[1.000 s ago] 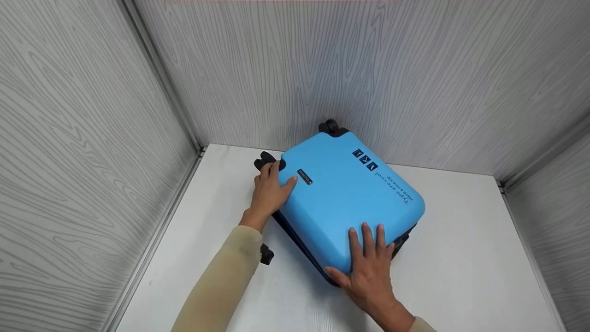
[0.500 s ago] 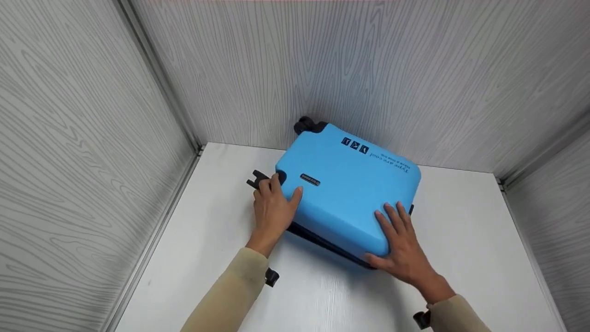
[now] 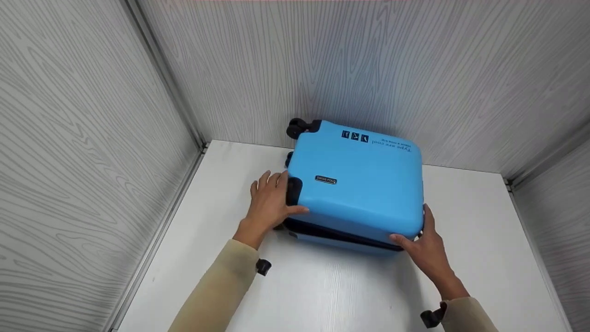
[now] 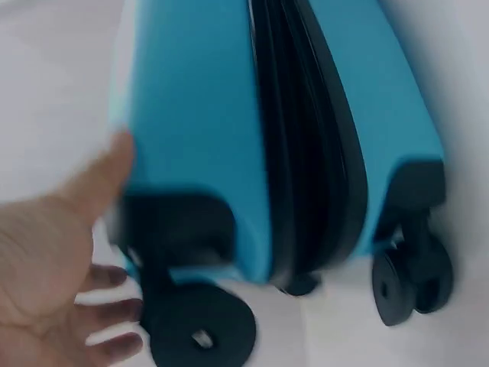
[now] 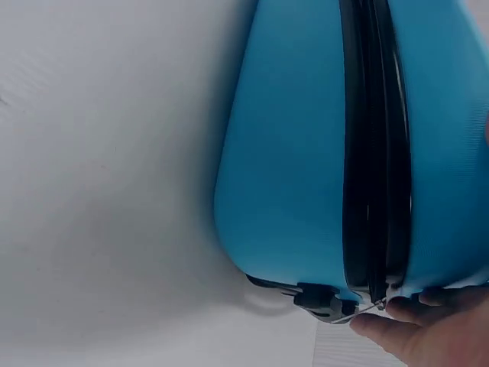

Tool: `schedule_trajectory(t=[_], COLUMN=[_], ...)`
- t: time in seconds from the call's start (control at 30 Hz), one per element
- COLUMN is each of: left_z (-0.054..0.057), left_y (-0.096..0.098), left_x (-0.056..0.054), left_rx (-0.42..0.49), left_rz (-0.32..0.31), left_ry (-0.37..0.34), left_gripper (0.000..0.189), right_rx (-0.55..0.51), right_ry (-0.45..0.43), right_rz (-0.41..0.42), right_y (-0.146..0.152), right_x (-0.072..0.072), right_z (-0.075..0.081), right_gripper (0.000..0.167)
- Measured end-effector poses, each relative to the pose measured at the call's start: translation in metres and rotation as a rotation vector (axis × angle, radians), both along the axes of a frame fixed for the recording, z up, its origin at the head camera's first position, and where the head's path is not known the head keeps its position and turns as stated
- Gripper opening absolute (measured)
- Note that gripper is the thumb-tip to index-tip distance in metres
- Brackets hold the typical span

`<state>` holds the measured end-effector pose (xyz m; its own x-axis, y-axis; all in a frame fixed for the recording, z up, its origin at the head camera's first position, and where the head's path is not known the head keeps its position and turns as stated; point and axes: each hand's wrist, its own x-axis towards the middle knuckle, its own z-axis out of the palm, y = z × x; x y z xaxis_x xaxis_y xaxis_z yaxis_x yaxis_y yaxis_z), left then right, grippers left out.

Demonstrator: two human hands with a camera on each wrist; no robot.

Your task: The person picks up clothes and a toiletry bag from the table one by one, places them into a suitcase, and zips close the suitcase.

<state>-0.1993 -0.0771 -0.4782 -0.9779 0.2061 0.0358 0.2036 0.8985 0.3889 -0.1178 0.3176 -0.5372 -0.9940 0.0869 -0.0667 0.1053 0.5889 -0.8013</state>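
Note:
A light blue hard-shell suitcase lies flat on the white surface, printed face up, its wheels toward the left. A dark zip band runs between its two shells. My left hand is at the front left corner, thumb against the shell and fingers fairly straight beside the black wheel mount. In the left wrist view, that hand's fingers extend behind a wheel. At the front right corner my right hand grips the suitcase, thumb on the front edge and fingers round the end, close to the black side handle.
The white surface ends at a grey wood-grain back wall, close behind the suitcase. Similar panels stand as a left wall and a right wall.
The suitcase has turned counterclockwise, its long front edge now nearly level across the view. My right hand has moved right, from lying flat on the shell to gripping the corner.

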Motion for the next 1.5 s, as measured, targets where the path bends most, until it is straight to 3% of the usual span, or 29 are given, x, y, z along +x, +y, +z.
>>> schedule_trajectory(t=[0.1,0.17,0.4,0.7,0.83,1.03,1.17,1.27,1.37,1.5], left_z=[-0.004,-0.006,0.005,-0.003,-0.008,-0.001,-0.004,-0.011,-0.014,-0.013], left_y=[-0.006,-0.006,0.006,0.017,0.015,0.002,-0.006,-0.011,-0.014,-0.01], left_x=[-0.009,-0.01,0.003,0.02,0.021,0.021,0.025,0.029,0.03,0.031], left_rx=[0.065,0.083,0.087,0.086,0.084,0.117,0.138,0.127,0.092,0.016], left_rz=[-0.017,-0.019,0.002,0.029,0.038,0.045,0.058,0.081,0.09,0.072], left_ry=[-0.122,-0.14,-0.057,-0.06,-0.063,-0.019,-0.027,-0.056,-0.075,-0.074], left_gripper=[0.128,0.132,0.134,0.136,0.137,0.132,0.132,0.135,0.137,0.137], right_rx=[-0.018,-0.043,-0.139,-0.191,-0.176,-0.195,-0.184,-0.167,-0.16,-0.175], right_ry=[-0.002,0.0,0.004,0.007,0.006,0.015,0.009,0.018,0.044,0.045], right_rz=[-0.012,-0.013,0.007,-0.007,-0.004,-0.016,0.012,0.065,0.096,0.064], right_y=[0.001,0.002,0.017,0.027,0.025,0.011,0.007,0.011,0.019,0.027], right_x=[-0.002,-0.006,-0.017,-0.016,-0.016,-0.017,-0.016,-0.014,-0.013,-0.018], right_z=[0.002,0.003,0.003,-0.004,-0.006,-0.006,-0.007,-0.01,-0.013,-0.013], right_gripper=[0.132,0.131,0.124,0.12,0.121,0.118,0.117,0.104,0.079,0.059])
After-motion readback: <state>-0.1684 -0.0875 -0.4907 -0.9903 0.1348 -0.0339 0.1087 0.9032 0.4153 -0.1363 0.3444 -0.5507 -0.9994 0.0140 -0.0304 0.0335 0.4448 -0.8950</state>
